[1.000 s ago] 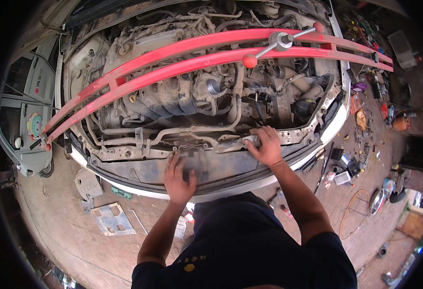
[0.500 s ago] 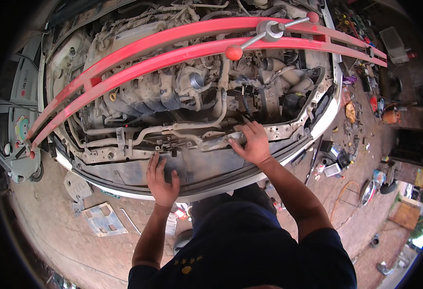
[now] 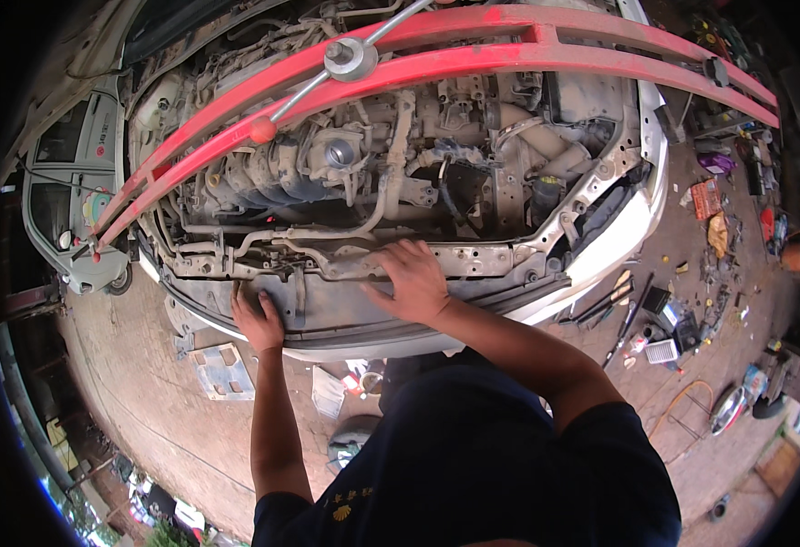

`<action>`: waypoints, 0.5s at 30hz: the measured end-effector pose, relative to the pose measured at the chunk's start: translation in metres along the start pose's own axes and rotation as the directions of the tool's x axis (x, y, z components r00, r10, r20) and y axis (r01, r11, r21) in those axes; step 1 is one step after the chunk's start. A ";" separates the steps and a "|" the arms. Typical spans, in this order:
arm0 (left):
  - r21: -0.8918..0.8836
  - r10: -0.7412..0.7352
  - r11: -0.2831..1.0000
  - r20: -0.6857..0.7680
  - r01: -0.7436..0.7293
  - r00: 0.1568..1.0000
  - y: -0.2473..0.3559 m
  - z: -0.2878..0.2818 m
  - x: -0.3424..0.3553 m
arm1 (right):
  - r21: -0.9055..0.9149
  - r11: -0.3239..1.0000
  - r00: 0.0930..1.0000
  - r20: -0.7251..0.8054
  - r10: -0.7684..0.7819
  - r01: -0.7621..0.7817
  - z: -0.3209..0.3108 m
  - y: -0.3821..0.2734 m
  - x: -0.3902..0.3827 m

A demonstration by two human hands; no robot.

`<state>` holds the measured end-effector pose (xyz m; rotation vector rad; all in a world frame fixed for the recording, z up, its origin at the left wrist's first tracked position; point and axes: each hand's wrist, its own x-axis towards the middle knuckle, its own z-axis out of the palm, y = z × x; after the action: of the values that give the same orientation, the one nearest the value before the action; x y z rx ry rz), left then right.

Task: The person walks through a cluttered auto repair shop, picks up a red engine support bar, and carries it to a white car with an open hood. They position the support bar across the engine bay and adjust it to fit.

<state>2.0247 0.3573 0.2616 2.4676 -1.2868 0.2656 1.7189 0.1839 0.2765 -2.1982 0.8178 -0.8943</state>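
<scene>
My left hand [image 3: 258,319] rests on the dark front panel [image 3: 331,305] of a car, fingers spread and tips near the panel's inner edge. Farther right, my right hand [image 3: 411,284] lies with its fingers apart over the metal front crossmember [image 3: 482,260], its thumb reaching left above the panel. Neither hand holds anything. Between them, along the crossmember, is the hood latch area [image 3: 281,258]. Beyond both hands lies the exposed, dusty engine bay, with a round throttle opening [image 3: 339,153] and bent metal pipes [image 3: 391,173].
A red twin-beam support bar [image 3: 436,64] spans the engine bay, with a metal hub and crank handle [image 3: 350,59]. A pale car [image 3: 76,201] stands at left. Tools and parts litter the floor at right, beside a black case [image 3: 669,314]. A flat plate [image 3: 222,372] lies at lower left.
The view has turned, so the car and support bar appear shifted. My right hand has moved left along the crossmember; my left hand stays on the panel. Both remain empty.
</scene>
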 end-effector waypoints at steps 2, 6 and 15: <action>0.043 -0.022 0.999 -0.026 0.023 0.999 -0.008 0.007 -0.003 | -0.007 1.000 1.000 -0.015 -0.011 0.011 0.001 0.003 -0.002; 0.090 -0.080 0.993 -0.023 0.081 0.997 -0.007 0.010 -0.002 | 0.015 0.999 1.000 -0.008 -0.028 0.029 -0.002 0.004 -0.003; 0.049 -0.069 0.996 -0.025 0.070 0.997 0.005 0.005 -0.002 | -0.050 0.998 0.999 -0.006 -0.042 0.042 0.001 0.001 -0.003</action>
<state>2.0190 0.3543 0.2574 2.5370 -1.1965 0.3117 1.7180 0.1855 0.2736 -2.2640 0.8082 -0.9116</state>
